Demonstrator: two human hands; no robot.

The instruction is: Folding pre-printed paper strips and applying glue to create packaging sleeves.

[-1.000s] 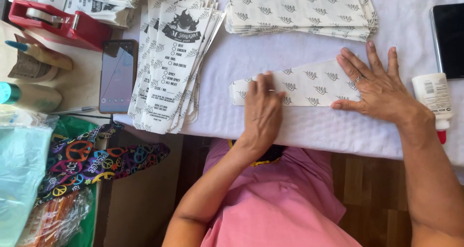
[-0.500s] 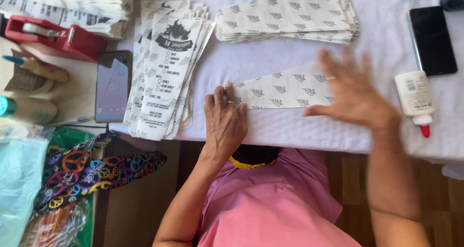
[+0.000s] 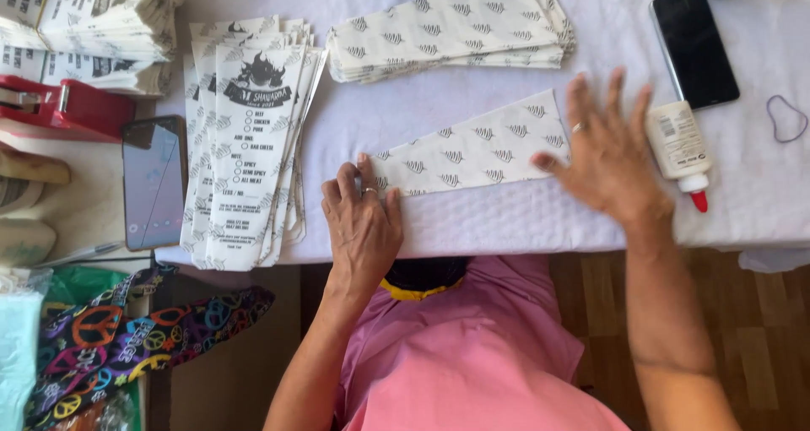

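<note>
Head view: at frame centre a patterned paper sleeve [image 3: 472, 152] lies flat on the white tablecloth [image 3: 506, 220]. The left hand [image 3: 361, 228] presses its left end, fingers flat. The right hand [image 3: 607, 157], spread open, rests at its right end beside a glue bottle [image 3: 677, 148].

A long white paper sleeve [image 3: 477, 151] patterned with small dark marks lay flat near the worktop's front edge. A stack of the same sleeves [image 3: 447, 27] sat behind it. Left of both lay a fanned pile of white bags printed in black [image 3: 245, 144]. A dark-screened phone [image 3: 153, 182] lay beside those, another black phone [image 3: 693, 49] far right, above a white glue bottle with a label and red tip [image 3: 680, 148].
</note>
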